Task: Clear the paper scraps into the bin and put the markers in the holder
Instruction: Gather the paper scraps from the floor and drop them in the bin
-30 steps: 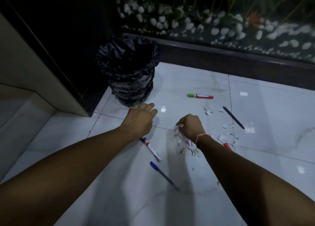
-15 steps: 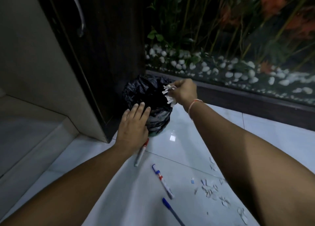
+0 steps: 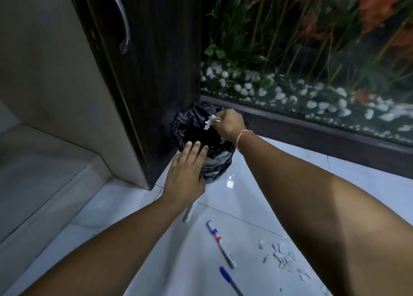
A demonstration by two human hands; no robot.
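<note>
A small bin lined with a black plastic bag (image 3: 190,126) stands on the white tiled floor against a dark door. My right hand (image 3: 230,124) hovers over its mouth, fingers closed on a bunch of white paper scraps (image 3: 211,121). My left hand (image 3: 186,173) rests flat against the bin's near side, fingers apart, holding nothing. On the floor lie a white marker with blue cap (image 3: 220,243), a blue pen (image 3: 230,281) and a marker (image 3: 188,213) partly hidden under my left wrist. More paper scraps (image 3: 283,259) lie scattered at lower right.
A dark wooden door (image 3: 143,72) with a metal handle (image 3: 121,16) rises left of the bin. Behind it runs a dark ledge (image 3: 312,126) under a glass panel with white pebbles and plants. A pale step (image 3: 44,173) lies at left.
My right hand lifted the scraps from the floor pile and carried them up over the bin. My left hand moved from the floor to the bin's side. The view tilted upward.
</note>
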